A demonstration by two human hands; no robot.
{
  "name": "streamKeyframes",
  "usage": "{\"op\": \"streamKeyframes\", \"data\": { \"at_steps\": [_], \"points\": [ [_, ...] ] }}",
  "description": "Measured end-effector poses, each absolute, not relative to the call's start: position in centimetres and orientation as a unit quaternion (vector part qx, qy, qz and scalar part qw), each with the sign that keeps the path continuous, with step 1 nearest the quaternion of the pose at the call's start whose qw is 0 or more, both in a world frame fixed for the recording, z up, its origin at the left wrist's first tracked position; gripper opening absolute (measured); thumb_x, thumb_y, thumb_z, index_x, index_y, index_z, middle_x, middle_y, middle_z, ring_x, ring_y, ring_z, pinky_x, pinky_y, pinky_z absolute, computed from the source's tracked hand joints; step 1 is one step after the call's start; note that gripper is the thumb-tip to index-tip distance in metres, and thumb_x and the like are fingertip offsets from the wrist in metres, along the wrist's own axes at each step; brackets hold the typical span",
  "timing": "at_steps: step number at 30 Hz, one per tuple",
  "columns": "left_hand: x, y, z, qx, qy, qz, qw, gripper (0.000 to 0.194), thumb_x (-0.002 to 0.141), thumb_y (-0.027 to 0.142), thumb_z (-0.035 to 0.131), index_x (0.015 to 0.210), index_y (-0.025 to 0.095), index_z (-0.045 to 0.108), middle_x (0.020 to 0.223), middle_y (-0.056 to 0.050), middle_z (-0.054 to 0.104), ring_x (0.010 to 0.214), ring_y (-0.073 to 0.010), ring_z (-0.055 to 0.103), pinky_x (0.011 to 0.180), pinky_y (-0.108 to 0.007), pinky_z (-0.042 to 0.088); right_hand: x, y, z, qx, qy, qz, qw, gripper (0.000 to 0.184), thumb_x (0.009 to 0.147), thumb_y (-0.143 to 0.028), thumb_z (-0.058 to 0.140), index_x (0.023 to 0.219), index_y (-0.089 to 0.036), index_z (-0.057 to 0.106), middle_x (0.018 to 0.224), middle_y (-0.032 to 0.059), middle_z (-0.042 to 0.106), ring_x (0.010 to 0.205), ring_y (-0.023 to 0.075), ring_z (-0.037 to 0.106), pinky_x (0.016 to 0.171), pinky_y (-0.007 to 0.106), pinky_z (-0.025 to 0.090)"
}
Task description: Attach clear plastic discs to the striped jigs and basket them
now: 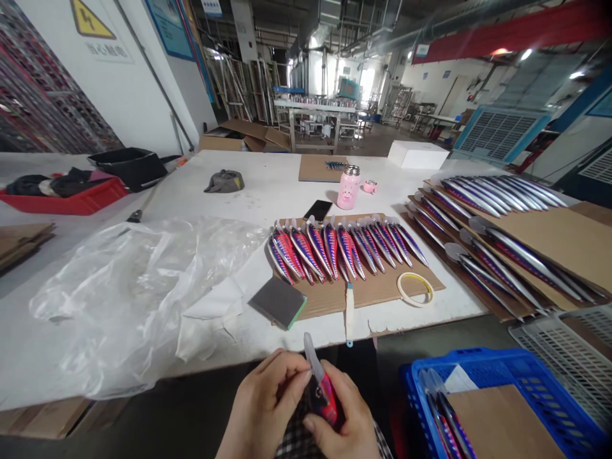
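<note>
Just in front of the table's front edge, my right hand (pixel 351 414) is closed round a red and dark fishing lure (pixel 327 400). Its pale, translucent diving lip (pixel 313 357) points up and away from me. My left hand (pixel 270 398) pinches thumb and forefinger together at the lure's nose, beside the base of the lip. Whatever small part may sit between those fingertips is hidden. Beyond my hands, several purple, red and silver lures (pixel 329 245) lie in a row on a cardboard sheet (pixel 329 299).
A dark sanding block (pixel 278 301), white-handled knife-like tool (pixel 349 315) and tape roll (pixel 415 290) lie nearest. Plastic film (pixel 143 287) covers the left. Behind are a phone (pixel 318 210) and pink bottle (pixel 349 188). Stacked lure boards (pixel 540 242) stand right, above a blue basket (pixel 482 358).
</note>
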State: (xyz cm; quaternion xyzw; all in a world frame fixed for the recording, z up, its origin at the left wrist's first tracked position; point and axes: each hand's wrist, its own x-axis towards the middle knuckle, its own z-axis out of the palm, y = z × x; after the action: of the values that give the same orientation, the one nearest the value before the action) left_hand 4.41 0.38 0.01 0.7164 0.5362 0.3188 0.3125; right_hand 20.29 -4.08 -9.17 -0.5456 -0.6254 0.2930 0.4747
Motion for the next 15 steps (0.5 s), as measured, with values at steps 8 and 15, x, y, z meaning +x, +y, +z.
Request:
{"op": "streamKeyframes", "data": {
  "at_steps": [8, 15],
  "points": [
    [4.72, 0.21, 0.05, 0.723, 0.546, 0.315, 0.284, 0.017, 0.085, 0.018, 0.051, 0.07, 0.024, 0.056, 0.059, 0.007, 0.057, 0.052, -0.0103, 0.056, 0.052, -0.018, 0.042, 20.46, -4.16, -9.19, -0.532, -0.652, 0.268, 0.47, 0.077, 0.063, -0.011, 0.072, 0.133, -0.033, 0.05, 0.119, 0.0012, 0.069, 0.107, 0.0263, 0.066, 0.094, 0.035, 0.053],
    [5.03, -0.12, 0.04, 0.727, 0.553, 0.32, 0.252, 0.018, 0.084, 0.017, 0.05, 0.068, 0.024, 0.054, 0.056, 0.007, 0.053, 0.049, -0.0101, 0.052, 0.045, -0.018, 0.037, 21.11, -4.18, -9.54, -0.528, -0.684, 0.244, 0.44, 0.078, 0.067, -0.014, 0.074, 0.137, -0.032, 0.044, 0.122, 0.0034, 0.068, 0.109, 0.0281, 0.065, 0.093, 0.039, 0.054]
  ]
}}
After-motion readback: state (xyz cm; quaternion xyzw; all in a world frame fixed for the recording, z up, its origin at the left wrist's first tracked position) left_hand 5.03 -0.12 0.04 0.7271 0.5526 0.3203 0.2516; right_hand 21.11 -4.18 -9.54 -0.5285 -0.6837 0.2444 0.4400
